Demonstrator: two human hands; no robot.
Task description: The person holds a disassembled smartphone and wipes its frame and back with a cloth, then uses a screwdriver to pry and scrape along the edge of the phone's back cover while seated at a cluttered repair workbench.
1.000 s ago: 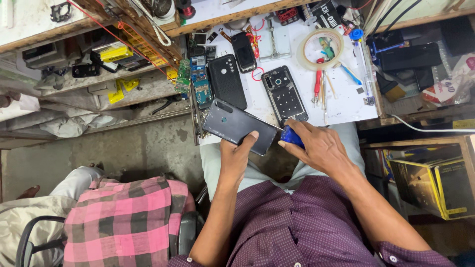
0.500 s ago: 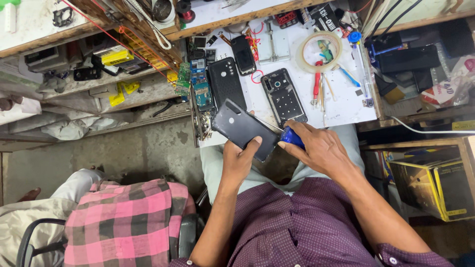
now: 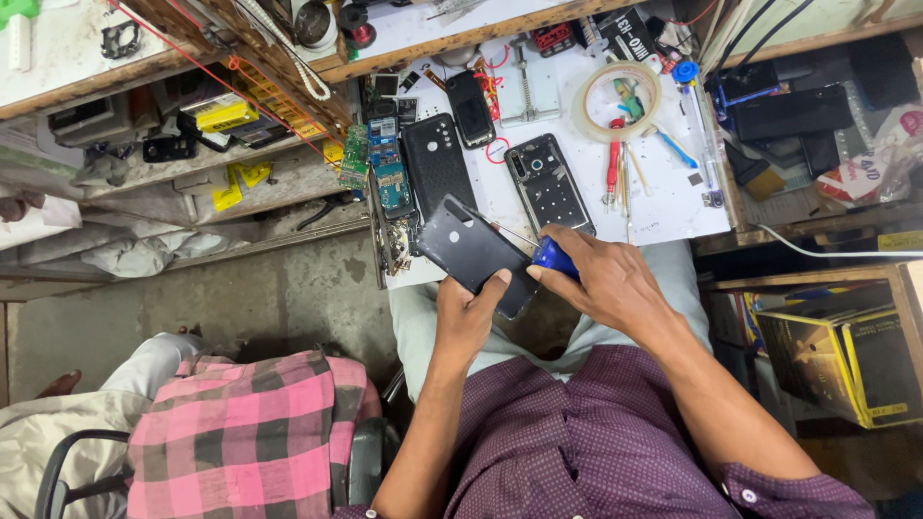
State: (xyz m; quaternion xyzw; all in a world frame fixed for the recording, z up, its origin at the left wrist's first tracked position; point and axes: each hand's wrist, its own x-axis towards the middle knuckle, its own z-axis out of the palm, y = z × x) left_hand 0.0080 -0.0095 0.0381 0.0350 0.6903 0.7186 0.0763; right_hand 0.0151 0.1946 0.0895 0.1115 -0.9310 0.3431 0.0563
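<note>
Left hand (image 3: 468,322) is clamped on a dark phone (image 3: 478,255), back panel up, held tilted over the lap just off the near edge of the desk (image 3: 663,207). Right hand (image 3: 608,285) is closed on a blue-handled screwdriver (image 3: 556,258); its thin shaft lies across the phone's upper edge w/ the tip near the top corner.

Risks, as I judge them: tip could slip off & scratch the panel or jab the left thumb; too much prying force may crack the cover. The phone hangs over the lap, not the desk, so a loosened screw or the phone itself could drop to the floor.

Beyond the phone, on the desk: another opened phone (image 3: 546,183), a black back cover (image 3: 437,163), a tape roll (image 3: 588,101), red-handled tools (image 3: 612,168).
</note>
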